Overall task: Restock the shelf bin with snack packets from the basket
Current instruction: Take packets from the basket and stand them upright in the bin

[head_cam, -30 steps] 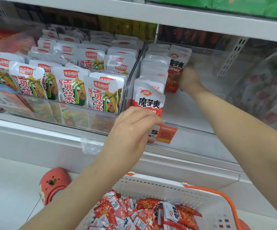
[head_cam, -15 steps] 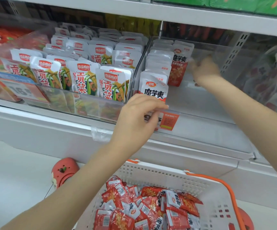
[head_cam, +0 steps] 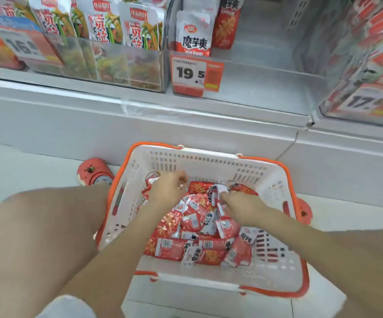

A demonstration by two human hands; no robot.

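Both hands are down in the basket [head_cam: 208,161]: my left hand [head_cam: 167,188] has its fingers curled onto a red snack packet [head_cam: 150,180] near the far-left wall, and my right hand [head_cam: 241,206] pinches another packet [head_cam: 216,191] atop the heap of red snack packets [head_cam: 197,226]. Above, the shelf bin [head_cam: 254,72] holds one row of konjac packets [head_cam: 194,35] behind a 19.5 price tag [head_cam: 196,73].

Red snack packets [head_cam: 192,222] heaped in white basket [head_cam: 208,160]; shelf bin [head_cam: 254,72] part-filled
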